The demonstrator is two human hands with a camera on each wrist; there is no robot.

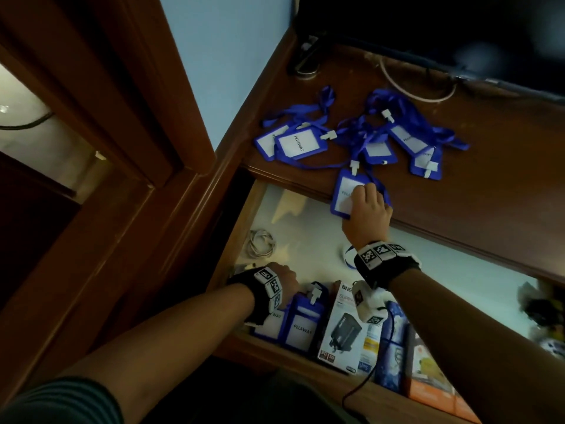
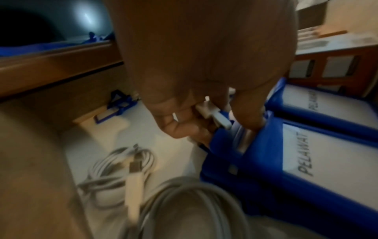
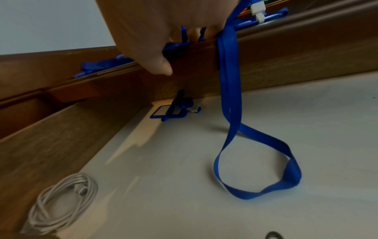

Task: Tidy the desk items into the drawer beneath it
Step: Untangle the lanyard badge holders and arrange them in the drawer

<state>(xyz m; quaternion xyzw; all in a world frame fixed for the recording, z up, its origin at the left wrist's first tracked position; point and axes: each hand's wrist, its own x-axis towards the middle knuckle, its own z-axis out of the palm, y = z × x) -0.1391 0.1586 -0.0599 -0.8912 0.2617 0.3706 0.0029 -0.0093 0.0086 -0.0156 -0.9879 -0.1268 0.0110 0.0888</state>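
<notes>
Several blue badge holders (image 1: 301, 143) with blue lanyards lie on the brown desk (image 1: 489, 194). My right hand (image 1: 366, 209) grips one badge holder (image 1: 344, 191) at the desk's front edge. Its fingers (image 3: 194, 34) curl over the top and the thumb sits below the edge. That holder's lanyard (image 3: 230, 97) hangs down into the open drawer (image 1: 305, 228) and loops on the white floor. Low in the drawer's left front corner, my left hand (image 1: 282, 278) pinches the white clip (image 2: 215, 117) of a badge holder (image 2: 266, 161). A second holder (image 2: 327, 106) lies beside it.
A coiled white cable (image 1: 261, 243) lies at the drawer's left side. Another badge holder (image 3: 175, 111) sits at the drawer's back. Product boxes (image 1: 345, 325) line the drawer's front. A dark screen (image 1: 458, 35) and a cable stand at the desk's back. A wooden door frame (image 1: 91, 148) is on the left.
</notes>
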